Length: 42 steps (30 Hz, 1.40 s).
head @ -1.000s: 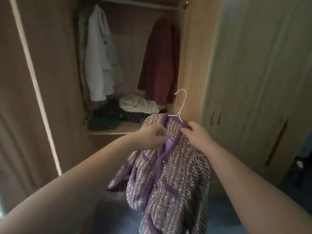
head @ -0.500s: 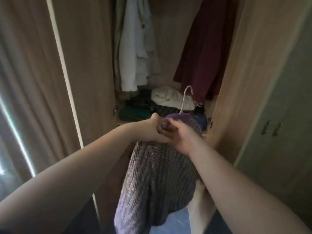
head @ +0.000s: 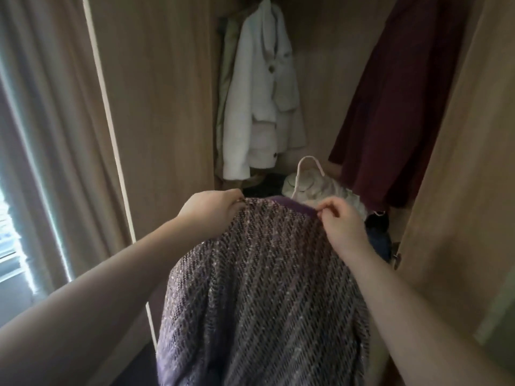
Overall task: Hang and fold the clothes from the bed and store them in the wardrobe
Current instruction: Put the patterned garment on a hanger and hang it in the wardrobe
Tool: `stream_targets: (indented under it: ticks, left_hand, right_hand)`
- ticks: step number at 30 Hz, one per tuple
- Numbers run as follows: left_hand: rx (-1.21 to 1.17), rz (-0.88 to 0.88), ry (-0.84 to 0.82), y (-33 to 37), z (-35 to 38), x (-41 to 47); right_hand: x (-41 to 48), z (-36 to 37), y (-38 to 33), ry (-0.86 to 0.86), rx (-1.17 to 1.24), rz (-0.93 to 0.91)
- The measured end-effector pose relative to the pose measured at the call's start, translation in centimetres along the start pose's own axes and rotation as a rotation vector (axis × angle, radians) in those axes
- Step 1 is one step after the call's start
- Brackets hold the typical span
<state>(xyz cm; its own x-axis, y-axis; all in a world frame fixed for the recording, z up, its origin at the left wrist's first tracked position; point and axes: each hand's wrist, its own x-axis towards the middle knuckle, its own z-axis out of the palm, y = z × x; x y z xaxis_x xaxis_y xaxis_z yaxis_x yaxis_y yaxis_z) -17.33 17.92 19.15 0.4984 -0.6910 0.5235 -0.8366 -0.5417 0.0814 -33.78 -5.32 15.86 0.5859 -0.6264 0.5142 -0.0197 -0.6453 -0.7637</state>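
A purple tweed jacket (head: 267, 288) hangs on a white hanger (head: 303, 169), its back toward me, held up in front of the open wardrobe (head: 323, 73). My left hand (head: 211, 208) grips the jacket's left shoulder. My right hand (head: 341, 221) pinches the right shoulder beside the purple collar. Only the hanger's hook shows above the collar. Inside the wardrobe hang a white jacket (head: 259, 101) on the left and a dark red garment (head: 395, 107) on the right.
Folded clothes (head: 320, 188) lie on the wardrobe shelf behind the hook. The wardrobe's left door panel (head: 156, 107) stands open, and the right wooden panel (head: 457, 162) is close to my right arm. A curtain (head: 47, 135) and window are at the left.
My hands have moved apart from the collar to the two shoulders. The view has come closer to the wardrobe, and the jacket's back faces me where its front did a second ago.
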Motion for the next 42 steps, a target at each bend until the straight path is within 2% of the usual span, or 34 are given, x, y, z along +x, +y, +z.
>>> stream_targets:
  ticks: [1,2,4,6,9,13,14,20,25,32,37,42]
  left_hand:
    - [0.006,0.004,0.031,-0.4,0.1,0.4]
    - [0.007,0.001,0.055,-0.9,0.2,1.0]
    - [-0.010,-0.020,0.081,-1.9,0.3,2.1]
    - [-0.046,-0.038,0.074,-2.9,0.6,3.3]
    - [-0.159,-0.042,-0.014,-4.8,1.0,5.6]
    - [-0.288,-0.010,-0.419,-7.7,1.5,10.5]
    - [-0.289,0.000,-0.440,-8.1,1.9,11.9]
    - [-0.389,0.039,-0.095,-9.4,4.5,21.4]
    - [-0.241,0.101,0.173,-10.7,4.6,28.9]
    - [0.084,0.061,0.547,-10.9,2.9,38.5]
    - [0.232,0.025,0.676,-10.8,-0.2,45.8]
    - [0.377,-0.038,0.754,-10.3,-3.1,52.7]
  right_hand:
    - [0.9,-0.3,1.4,0.022,-0.132,-0.065]
    - [1.9,-0.4,2.7,-0.027,-0.211,-0.085]
    - [3.6,0.4,4.7,-0.236,-0.255,-0.056]
    - [5.4,1.5,5.7,-0.310,-0.271,-0.087]
    - [8.2,3.1,6.2,-0.205,-0.280,-0.173]
    - [12.8,4.8,5.3,-0.055,-0.418,-0.294]
    - [14.1,5.3,5.0,-0.023,-0.456,-0.326]
    - [23.1,7.5,2.5,0.158,-0.560,-0.441]
    - [30.7,8.5,1.8,0.376,-0.654,-0.541]
    - [41.9,10.3,0.7,0.596,-0.672,-0.514]
    - [50.3,11.2,-1.3,0.646,-0.527,-0.613]
    - [57.5,13.0,-2.9,0.591,-0.478,-0.589]
